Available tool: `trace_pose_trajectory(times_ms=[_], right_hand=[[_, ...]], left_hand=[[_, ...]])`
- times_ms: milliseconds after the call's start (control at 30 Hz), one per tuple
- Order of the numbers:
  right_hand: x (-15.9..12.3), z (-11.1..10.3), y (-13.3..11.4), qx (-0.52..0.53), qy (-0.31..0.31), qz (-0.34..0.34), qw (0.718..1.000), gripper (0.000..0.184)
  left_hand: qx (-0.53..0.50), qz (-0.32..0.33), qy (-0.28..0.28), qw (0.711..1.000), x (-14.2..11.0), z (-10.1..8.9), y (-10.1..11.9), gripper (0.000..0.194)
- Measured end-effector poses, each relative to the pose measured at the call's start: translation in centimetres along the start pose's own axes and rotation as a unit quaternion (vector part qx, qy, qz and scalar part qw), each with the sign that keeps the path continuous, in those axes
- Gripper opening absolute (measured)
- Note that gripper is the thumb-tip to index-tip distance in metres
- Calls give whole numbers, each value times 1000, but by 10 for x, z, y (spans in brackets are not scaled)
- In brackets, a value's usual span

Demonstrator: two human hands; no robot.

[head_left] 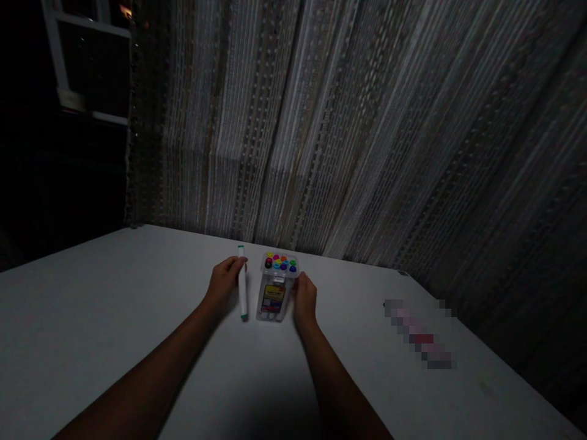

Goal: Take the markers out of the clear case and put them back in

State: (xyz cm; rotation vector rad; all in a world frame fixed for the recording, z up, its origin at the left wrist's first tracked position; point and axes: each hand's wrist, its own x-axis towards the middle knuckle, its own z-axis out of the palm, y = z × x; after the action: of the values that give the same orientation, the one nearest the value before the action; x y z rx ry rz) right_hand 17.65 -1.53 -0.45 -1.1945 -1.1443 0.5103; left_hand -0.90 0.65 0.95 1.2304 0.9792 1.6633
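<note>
A clear plastic case of markers (276,287) stands on the white table (114,318), its open top showing several coloured caps. My left hand (224,282) is closed round a white marker with green ends (241,282), held just left of the case. On the case's right side rests my right hand (305,298), its fingers pressed against the plastic wall.
A patterned curtain (367,134) hangs along the table's far edge. A dark window with a white frame (87,67) is at the upper left. A blurred, pixelated object (422,336) lies on the table to the right. The room is dim.
</note>
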Motion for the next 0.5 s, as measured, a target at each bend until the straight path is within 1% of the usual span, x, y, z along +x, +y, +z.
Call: trace_pose_trajectory(times_ms=[67, 100, 167, 267, 367, 433, 500], right_hand=[[-1, -8, -16, -23, 57, -69, 996, 41], [-3, -11, -26, -32, 67, -115, 991, 37], [-12, -15, -46, -53, 47, -208, 976, 33], [-30, -13, -69, -108, -7, -295, 949, 34], [-44, -8, -78, -176, -62, -340, 922, 35], [-47, -6, -80, -203, -68, -346, 913, 37], [-47, -6, -79, -216, -60, -341, 913, 38]], left_hand=[[-21, -17, -20, 999, 0, 0, 2, 36], [-33, -25, -32, 999, 0, 0, 3, 37], [-57, -42, -60, 996, -1, 1, 7, 37], [-87, -74, -109, 987, -5, 0, 14, 37], [-110, -100, -148, 978, -8, -1, 19, 36], [-122, -112, -163, 973, -9, -1, 21, 35], [-130, -122, -173, 969, -9, -1, 21, 34]])
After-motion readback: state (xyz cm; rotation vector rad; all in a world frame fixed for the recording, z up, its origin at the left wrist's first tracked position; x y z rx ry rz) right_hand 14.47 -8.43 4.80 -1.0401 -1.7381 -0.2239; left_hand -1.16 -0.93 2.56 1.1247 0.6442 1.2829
